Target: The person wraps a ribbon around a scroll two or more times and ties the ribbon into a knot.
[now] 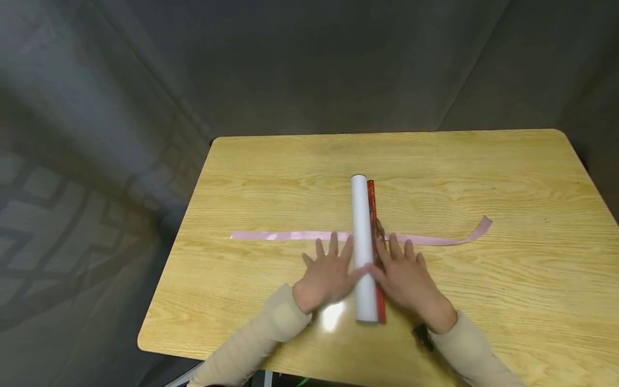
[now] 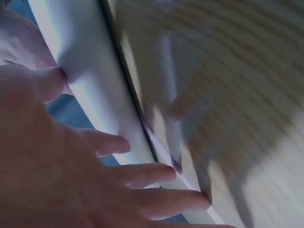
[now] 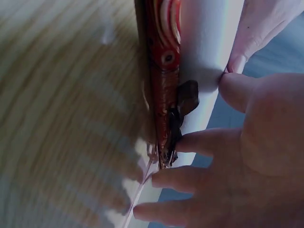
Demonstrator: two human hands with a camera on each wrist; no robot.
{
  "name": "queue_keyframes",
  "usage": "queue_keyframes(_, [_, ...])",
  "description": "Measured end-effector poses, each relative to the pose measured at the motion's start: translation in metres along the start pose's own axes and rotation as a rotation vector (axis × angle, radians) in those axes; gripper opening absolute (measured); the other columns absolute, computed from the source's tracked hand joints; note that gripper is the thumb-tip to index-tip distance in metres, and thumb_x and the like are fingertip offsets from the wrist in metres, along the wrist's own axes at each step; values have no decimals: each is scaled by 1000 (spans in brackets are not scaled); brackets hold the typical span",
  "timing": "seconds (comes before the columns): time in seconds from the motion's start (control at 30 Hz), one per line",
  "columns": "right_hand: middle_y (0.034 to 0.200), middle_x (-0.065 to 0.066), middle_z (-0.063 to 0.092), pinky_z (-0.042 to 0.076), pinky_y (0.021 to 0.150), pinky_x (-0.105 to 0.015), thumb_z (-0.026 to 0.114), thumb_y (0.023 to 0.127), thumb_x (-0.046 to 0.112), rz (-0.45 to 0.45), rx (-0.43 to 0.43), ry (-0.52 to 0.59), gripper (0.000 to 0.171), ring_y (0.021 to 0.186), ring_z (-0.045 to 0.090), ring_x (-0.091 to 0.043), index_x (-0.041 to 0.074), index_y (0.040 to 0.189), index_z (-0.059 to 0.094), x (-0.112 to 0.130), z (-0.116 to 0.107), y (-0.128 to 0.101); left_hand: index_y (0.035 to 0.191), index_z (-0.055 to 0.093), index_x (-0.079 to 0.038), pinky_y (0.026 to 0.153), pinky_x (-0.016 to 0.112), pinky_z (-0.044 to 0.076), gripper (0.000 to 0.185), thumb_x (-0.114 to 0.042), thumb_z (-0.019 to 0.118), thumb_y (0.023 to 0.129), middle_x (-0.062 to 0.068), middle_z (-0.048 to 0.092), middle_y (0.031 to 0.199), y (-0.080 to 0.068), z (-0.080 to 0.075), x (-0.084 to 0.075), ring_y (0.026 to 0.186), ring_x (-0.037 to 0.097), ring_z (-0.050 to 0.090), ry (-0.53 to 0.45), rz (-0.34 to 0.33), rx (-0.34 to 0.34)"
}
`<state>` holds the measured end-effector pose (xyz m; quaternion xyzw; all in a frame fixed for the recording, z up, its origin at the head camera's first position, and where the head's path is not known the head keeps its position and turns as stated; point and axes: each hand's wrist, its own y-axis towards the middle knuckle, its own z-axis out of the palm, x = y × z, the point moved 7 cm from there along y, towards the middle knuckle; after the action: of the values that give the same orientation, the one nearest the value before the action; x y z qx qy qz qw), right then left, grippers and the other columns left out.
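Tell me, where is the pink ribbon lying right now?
In the head view, the pink ribbon lies flat across the table, passing under the white roll, beyond both hands.

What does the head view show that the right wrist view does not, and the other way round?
Only the head view shows the whole wooden table, the pink ribbon running crosswise under the white roll, and the left hand beside it. Only the right wrist view shows up close the red patterned edge with a dark scrap on it. Both show the right hand with straight fingers against the roll.
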<state>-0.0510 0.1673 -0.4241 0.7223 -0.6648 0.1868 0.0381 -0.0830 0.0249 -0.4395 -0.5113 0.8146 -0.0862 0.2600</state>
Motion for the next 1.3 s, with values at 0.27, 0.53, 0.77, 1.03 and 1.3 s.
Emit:
queue_keyframes(0.27, [152, -33, 26, 20, 103, -77, 31, 103, 47, -11, 25, -32, 67, 135, 25, -59, -3, 148, 29, 4, 0, 2, 156, 7, -27, 102, 80, 17, 82, -76, 5, 90, 9, 4, 163, 8, 5, -2, 144, 50, 11, 96, -55, 17])
queue_keyframes(0.53, [155, -29, 23, 14, 106, -77, 29, 104, 45, 18, 59, -71, 66, 139, 18, -57, -2, 150, 25, 2, -1, 13, 156, 10, -25, 102, 81, 13, 81, -72, 1, 91, 10, 7, 163, 16, 1, -6, 145, 50, 9, 202, -77, 1])
queue_keyframes(0.77, [155, -29, 22, 11, 106, -78, 27, 104, 45, 38, 76, -75, 65, 140, 15, -57, 0, 151, 23, -3, -2, 32, 156, 6, -23, 101, 81, 16, 79, -69, 1, 93, 11, 8, 163, 32, -7, -4, 145, 48, 10, 220, -99, -22])
queue_keyframes(1.03, [157, -29, 14, 7, 106, -78, 21, 104, 49, 94, 124, -28, 68, 140, 11, -57, 1, 153, 16, -14, -9, 65, 156, 8, -28, 102, 81, 11, 79, -73, 5, 91, 9, 1, 163, 69, -23, 6, 145, 48, 6, 131, -83, 7])
queue_keyframes(1.3, [158, -28, 10, 5, 106, -78, 18, 104, 49, 114, 175, 0, 67, 140, 9, -58, 4, 154, 12, -21, -15, 78, 156, 7, -26, 102, 80, 13, 81, -74, 6, 91, 9, -5, 163, 84, -29, 5, 144, 51, 2, 83, -69, 51])
